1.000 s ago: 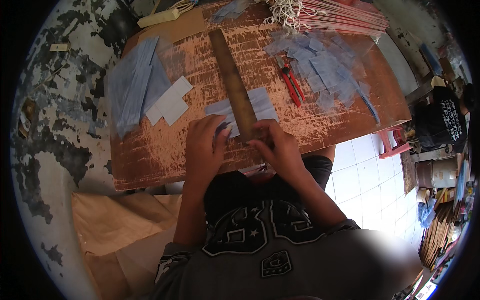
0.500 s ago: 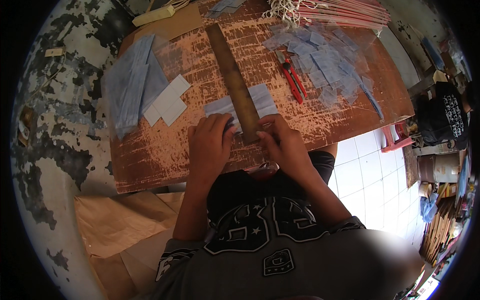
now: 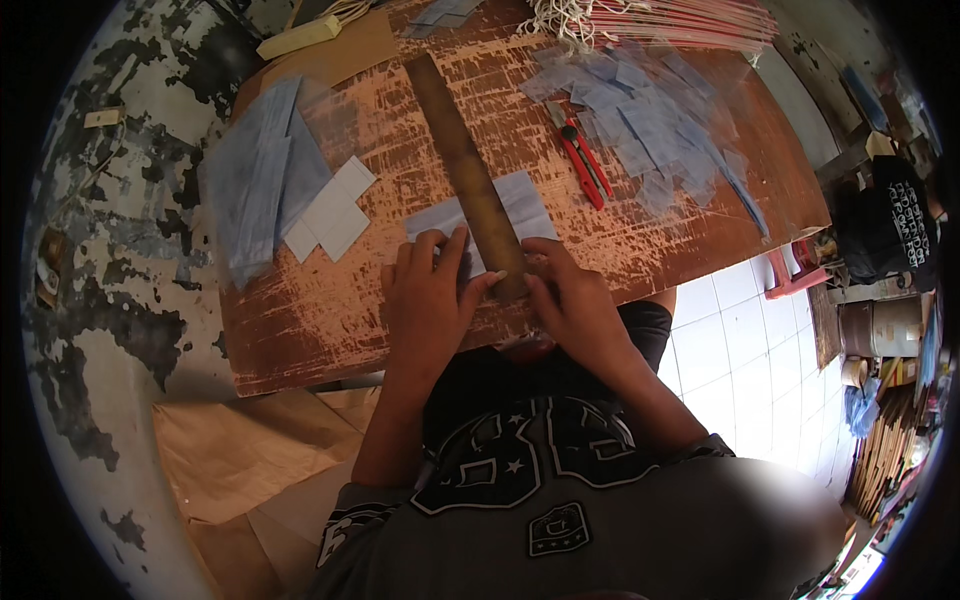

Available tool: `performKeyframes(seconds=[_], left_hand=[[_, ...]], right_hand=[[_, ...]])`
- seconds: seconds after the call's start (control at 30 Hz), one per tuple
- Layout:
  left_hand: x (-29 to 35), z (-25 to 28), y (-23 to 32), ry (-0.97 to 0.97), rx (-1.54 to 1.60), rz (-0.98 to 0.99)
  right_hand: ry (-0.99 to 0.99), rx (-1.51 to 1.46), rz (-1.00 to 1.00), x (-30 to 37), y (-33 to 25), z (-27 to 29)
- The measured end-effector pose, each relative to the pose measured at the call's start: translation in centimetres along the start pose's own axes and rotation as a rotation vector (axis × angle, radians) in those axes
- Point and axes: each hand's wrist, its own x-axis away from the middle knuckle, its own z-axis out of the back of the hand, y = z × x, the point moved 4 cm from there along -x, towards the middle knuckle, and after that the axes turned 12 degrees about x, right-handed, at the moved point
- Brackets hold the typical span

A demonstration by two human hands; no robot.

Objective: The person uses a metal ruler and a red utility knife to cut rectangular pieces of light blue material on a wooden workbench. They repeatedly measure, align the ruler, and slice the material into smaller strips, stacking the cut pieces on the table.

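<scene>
A long, flat, brownish strip like a straightedge (image 3: 458, 160) slants over a pale blue-grey sheet (image 3: 525, 200) on the worn table. My left hand (image 3: 428, 285) rests on the sheet's left part, fingers spread, thumb tip touching the strip's near end. My right hand (image 3: 572, 305) lies on the other side of that end. Its thumb and forefinger are apart, close against the strip's edge; its other fingers are partly hidden. Right of the strip lies a red utility knife (image 3: 584, 165). White square-cornered cards (image 3: 335, 210) lie to the left.
Loose bluish translucent pieces (image 3: 640, 120) are heaped at the right of the table (image 3: 400, 335). Folded bluish sheets (image 3: 262, 190) lie at its left edge. Red sticks with white strings (image 3: 660, 25) lie at the back. Brown paper (image 3: 260, 450) sits below left; a pink stool (image 3: 795, 270) stands right.
My left hand has spread its fingers and shifted right, its thumb now reaching the strip's near end. My right hand has moved slightly down and right, with its thumb and forefinger farther apart.
</scene>
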Motion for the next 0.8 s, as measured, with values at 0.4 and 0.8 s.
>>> performKeyframes(seconds=[0.4, 0.8], left_hand=[[0.0, -0.3, 0.0, -0.034, -0.023, 0.041], [0.0, -0.5, 0.0, -0.015, -0.040, 0.031]], right_hand=[[0.038, 0.240, 0.041, 0.9, -0.7, -0.5], [0.194, 0.316, 0.111, 2.2, -0.1, -1.4]])
